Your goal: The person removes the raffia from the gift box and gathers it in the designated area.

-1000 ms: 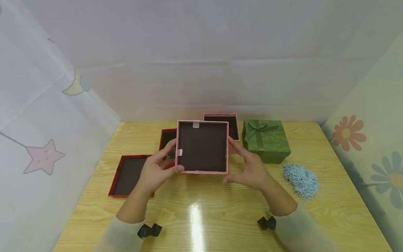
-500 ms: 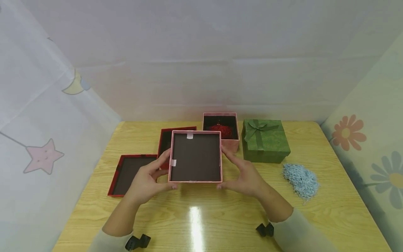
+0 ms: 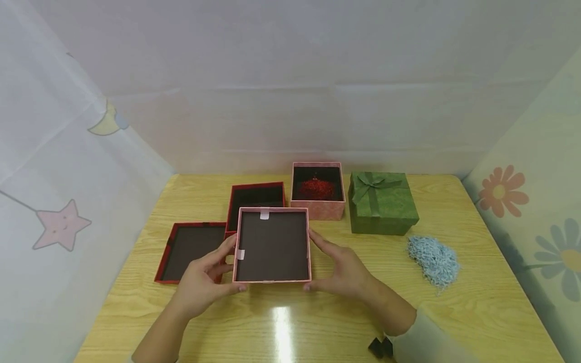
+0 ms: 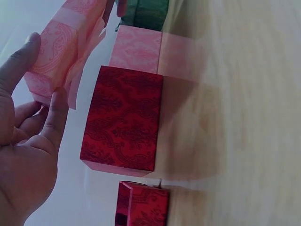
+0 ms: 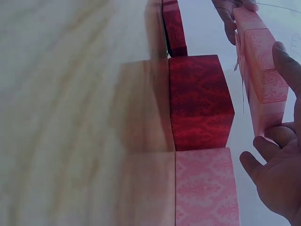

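Observation:
Both hands hold a pink patterned box lid [image 3: 274,247], its dark inside facing the head camera, with white tape tabs at two edges. My left hand [image 3: 197,287] grips its left side, thumb at the lower corner. On the right side, my right hand [image 3: 349,275] holds it between thumb and fingers. Ribbon hangs from the lid's outer face in the left wrist view. Behind it stand an open red box [image 3: 256,194], partly hidden by the lid, and an open pink box [image 3: 322,210] with red shredded filler [image 3: 317,189] inside.
A red lid [image 3: 190,252] lies inside-up at the left of the wooden table [image 3: 490,302]. To the right of the pink box is a closed green gift box [image 3: 386,212] with a bow. Pale blue paper shreds [image 3: 433,259] lie in front of it.
Both hands have brought the pink lid down and to the left, toward the table's front. The pink box and its red filler behind it have come into view.

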`<action>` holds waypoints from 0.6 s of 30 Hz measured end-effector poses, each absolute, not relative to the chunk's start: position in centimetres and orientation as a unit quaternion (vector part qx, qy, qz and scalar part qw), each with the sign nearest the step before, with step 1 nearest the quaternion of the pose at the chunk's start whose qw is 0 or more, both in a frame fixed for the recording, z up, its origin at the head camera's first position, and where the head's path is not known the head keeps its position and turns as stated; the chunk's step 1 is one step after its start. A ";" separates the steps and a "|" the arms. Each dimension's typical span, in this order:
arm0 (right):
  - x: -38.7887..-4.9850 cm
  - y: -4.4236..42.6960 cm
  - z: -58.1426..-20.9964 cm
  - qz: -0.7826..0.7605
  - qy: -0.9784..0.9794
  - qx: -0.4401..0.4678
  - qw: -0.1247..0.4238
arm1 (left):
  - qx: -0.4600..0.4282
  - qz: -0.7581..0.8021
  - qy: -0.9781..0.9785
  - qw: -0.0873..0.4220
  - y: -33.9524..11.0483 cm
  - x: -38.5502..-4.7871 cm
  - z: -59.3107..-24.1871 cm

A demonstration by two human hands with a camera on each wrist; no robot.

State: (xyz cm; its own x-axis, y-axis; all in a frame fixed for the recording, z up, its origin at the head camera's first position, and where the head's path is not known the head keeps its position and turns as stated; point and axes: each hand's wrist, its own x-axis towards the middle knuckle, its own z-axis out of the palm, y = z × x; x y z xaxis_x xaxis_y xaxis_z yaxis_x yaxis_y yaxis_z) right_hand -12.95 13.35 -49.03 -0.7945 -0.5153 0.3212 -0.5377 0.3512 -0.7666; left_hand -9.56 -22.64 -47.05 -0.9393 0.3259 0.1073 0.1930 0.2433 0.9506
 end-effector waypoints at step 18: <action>-10.8 12.6 -50.3 0.448 -0.842 0.294 -0.059 | 0.126 0.629 0.766 0.049 -22.9 -6.1 -49.7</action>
State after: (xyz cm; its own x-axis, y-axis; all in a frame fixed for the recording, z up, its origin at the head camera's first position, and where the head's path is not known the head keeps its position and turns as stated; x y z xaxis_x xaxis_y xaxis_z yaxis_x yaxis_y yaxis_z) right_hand -10.84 12.55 -50.25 -0.8196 -0.5489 0.1641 -0.4426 0.4248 -0.7897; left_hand -6.06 -22.94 -49.71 -0.9635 0.2544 0.0837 0.1317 0.1780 0.9752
